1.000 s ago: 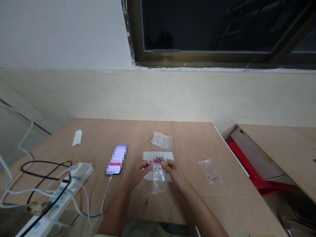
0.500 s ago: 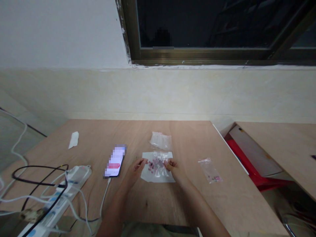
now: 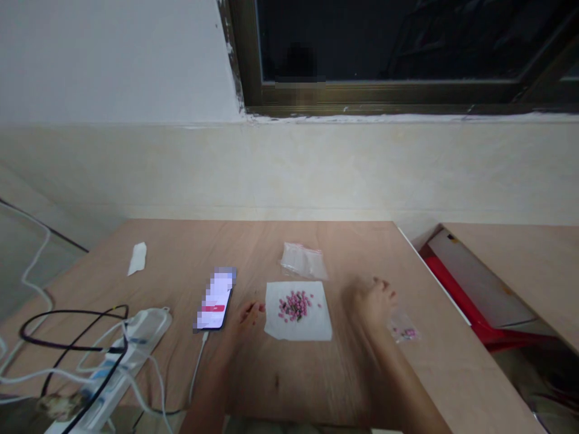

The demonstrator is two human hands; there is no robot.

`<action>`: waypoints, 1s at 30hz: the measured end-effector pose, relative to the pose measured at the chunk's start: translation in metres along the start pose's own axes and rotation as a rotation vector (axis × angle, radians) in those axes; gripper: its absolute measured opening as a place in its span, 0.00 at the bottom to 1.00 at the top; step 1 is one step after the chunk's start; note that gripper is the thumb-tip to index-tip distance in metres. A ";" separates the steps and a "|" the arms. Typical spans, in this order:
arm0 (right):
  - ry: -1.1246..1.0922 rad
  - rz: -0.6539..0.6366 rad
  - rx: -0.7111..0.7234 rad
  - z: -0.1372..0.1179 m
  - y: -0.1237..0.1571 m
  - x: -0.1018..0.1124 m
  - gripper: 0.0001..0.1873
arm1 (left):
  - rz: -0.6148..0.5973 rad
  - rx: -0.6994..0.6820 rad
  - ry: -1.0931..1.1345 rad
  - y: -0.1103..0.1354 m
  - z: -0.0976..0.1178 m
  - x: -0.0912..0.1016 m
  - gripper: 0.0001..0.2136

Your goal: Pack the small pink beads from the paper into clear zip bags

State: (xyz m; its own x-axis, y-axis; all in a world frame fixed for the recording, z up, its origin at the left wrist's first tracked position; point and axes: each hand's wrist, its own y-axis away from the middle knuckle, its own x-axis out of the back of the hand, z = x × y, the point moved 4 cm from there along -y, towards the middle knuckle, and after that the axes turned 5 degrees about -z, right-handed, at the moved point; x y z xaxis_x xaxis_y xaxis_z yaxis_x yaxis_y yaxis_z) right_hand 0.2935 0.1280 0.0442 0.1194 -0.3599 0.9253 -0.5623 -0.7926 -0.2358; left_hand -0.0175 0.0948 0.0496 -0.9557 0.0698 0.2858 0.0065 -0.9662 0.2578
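Pink beads (image 3: 295, 305) on paper (image 3: 298, 330) lie between the hands. The left hand's (image 3: 244, 319) fingers curl, empty, just beside the paper; the right hand's (image 3: 373, 304) are too blurred to tell.

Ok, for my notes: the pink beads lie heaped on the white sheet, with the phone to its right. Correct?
No: the phone lies to the left of the white sheet, as the head view shows. The pink beads do lie heaped on it.

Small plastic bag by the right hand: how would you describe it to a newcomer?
On the wooden table, find the white paper. Right of it, beside the right hand, lies a small plastic bag. Unlike the bag behind the paper, it holds pink bits.
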 end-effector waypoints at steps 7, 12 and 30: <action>0.172 -0.064 0.141 0.080 0.028 0.002 0.18 | -0.024 0.019 -0.019 0.012 0.003 -0.007 0.12; -0.037 -0.077 0.118 0.075 0.034 0.029 0.18 | -0.068 -0.022 -0.040 0.021 0.002 -0.013 0.12; -0.714 -0.578 0.541 -0.085 0.084 0.007 0.10 | -0.397 -0.245 -0.063 0.019 0.054 -0.043 0.11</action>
State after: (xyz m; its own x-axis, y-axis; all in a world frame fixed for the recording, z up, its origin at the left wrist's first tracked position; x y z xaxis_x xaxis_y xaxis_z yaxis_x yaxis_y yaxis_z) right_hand 0.1779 0.1008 0.0566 0.8026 0.0749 0.5918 0.1507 -0.9854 -0.0797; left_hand 0.0395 0.0863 0.0918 -0.8506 0.4533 0.2664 -0.4326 -0.8913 0.1356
